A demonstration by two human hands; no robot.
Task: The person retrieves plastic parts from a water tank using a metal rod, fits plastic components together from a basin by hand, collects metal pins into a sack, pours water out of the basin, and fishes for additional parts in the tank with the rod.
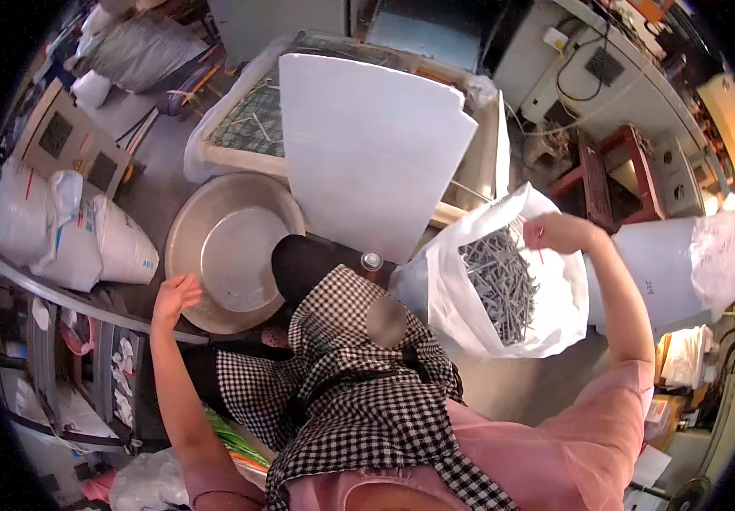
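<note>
My left hand (177, 301) is over the near left rim of a wide metal basin (187, 223) on the floor. Its fingers are loosely extended, and I see nothing in them. At the far upper edge of a white plastic bag (567, 319), my right hand (560, 232) has its fingers curled together. What they hold, if anything, is too small to make out. Inside the bag lies a heap of thin grey plastic-looking pieces (502, 285). The basin's bottom shows no pieces.
A large white board (367, 145) leans on a pale crate (214, 157) ahead. A small can (371, 261) stands near my knee. Filled white sacks (124, 243) lie at left, a red metal stand (593, 183) at back right, and another white sack (653, 272) at right.
</note>
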